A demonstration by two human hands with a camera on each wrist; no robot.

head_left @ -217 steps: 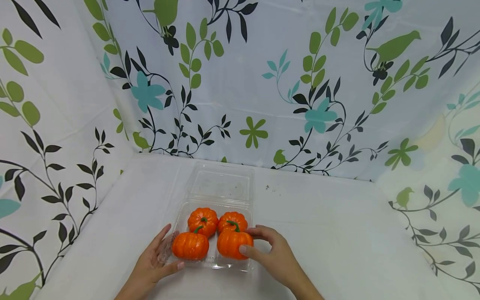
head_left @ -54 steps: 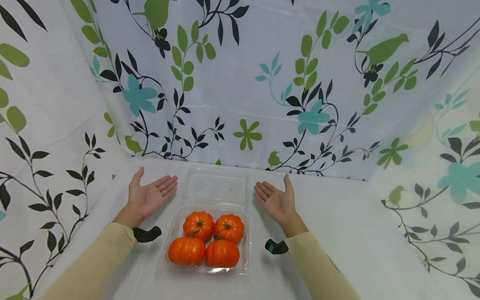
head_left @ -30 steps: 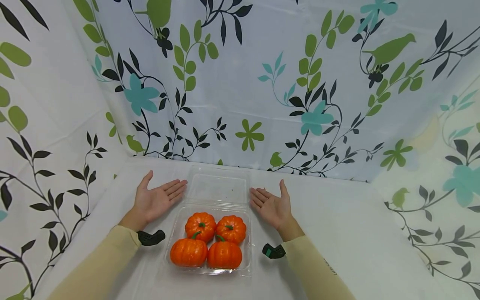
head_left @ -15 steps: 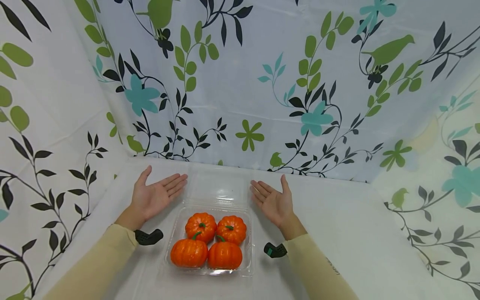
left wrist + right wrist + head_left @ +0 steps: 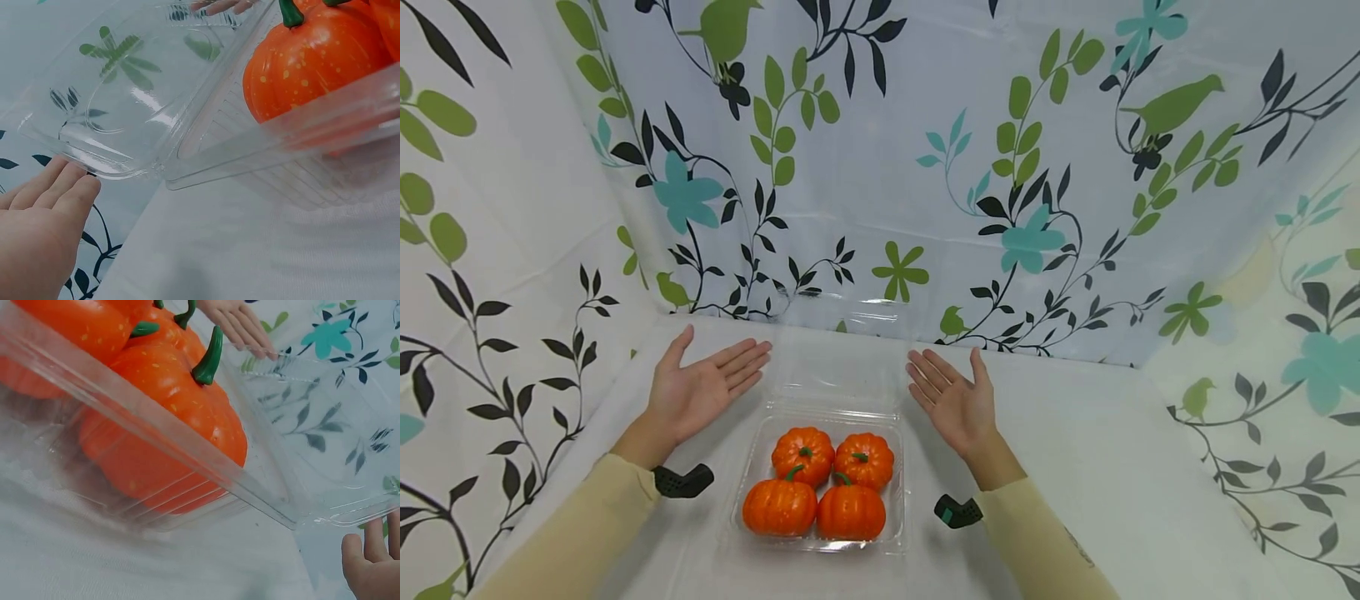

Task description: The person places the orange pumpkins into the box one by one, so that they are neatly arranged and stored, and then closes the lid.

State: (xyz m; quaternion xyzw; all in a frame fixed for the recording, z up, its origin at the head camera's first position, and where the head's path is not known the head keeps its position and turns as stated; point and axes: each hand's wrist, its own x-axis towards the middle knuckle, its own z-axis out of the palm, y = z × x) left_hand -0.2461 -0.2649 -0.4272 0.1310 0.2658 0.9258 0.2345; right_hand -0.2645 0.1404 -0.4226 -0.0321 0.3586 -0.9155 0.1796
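A clear plastic clamshell container (image 5: 897, 500) sits on the white cloth with several orange toy pumpkins (image 5: 781, 507) in its base. Its hinged lid (image 5: 838, 367) is tilted up at the back, overlapping the printed curtain. My left hand (image 5: 703, 390) is stretched out palm up, fingers straight, at the lid's left side. In the left wrist view, those fingertips (image 5: 78, 187) are right at the lid's edge. On the other side my right hand (image 5: 958, 407) mirrors it, palm up and fingers extended. The right wrist view has its fingertips (image 5: 375, 534) at the lid's rim.
A patterned curtain (image 5: 865, 208) with leaves, birds and flowers hangs close behind the container and along both sides. White cloth (image 5: 1075, 467) covers the table. Black wrist-worn devices (image 5: 683, 482) jut inward from both sleeves, beside the container's base.
Earlier my right hand held the front right pumpkin in the container and the left was at its side. Both hands have since moved up beside the lid, which has risen from lying flat.
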